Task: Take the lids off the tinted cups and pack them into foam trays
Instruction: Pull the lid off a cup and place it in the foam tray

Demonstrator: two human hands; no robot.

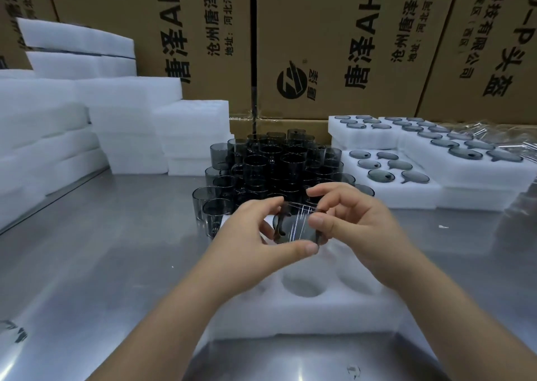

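Head view looked down on a foam tray [305, 316] lying on the steel table [87, 250] at lower centre, its round pockets empty where they showed between the forearms. Just above it, at mid-frame, both hands held one tinted cup [293, 228] in the air. The left hand [255, 229] had its thumb below and fingers curled over the top, and the right hand [351, 221] pinched the other side with thumb and curled fingers. Behind them stood a dense stack of cups [276, 162], and further right lay trays [421, 194] with lids [389, 167] seated in them. White foam slabs [58, 119] filled the left, cardboard boxes [334, 46] the top.

The likeliest trouble was a slip. The cup looked smooth and was held only by fingertips, so a tug on a tight lid could have flung it onto the steel or into the stack behind, chipping or toppling cups.

Blur and glare smeared the held cup, so whether a lid sat on it was unclear. The arms covered part of the tray's pockets.
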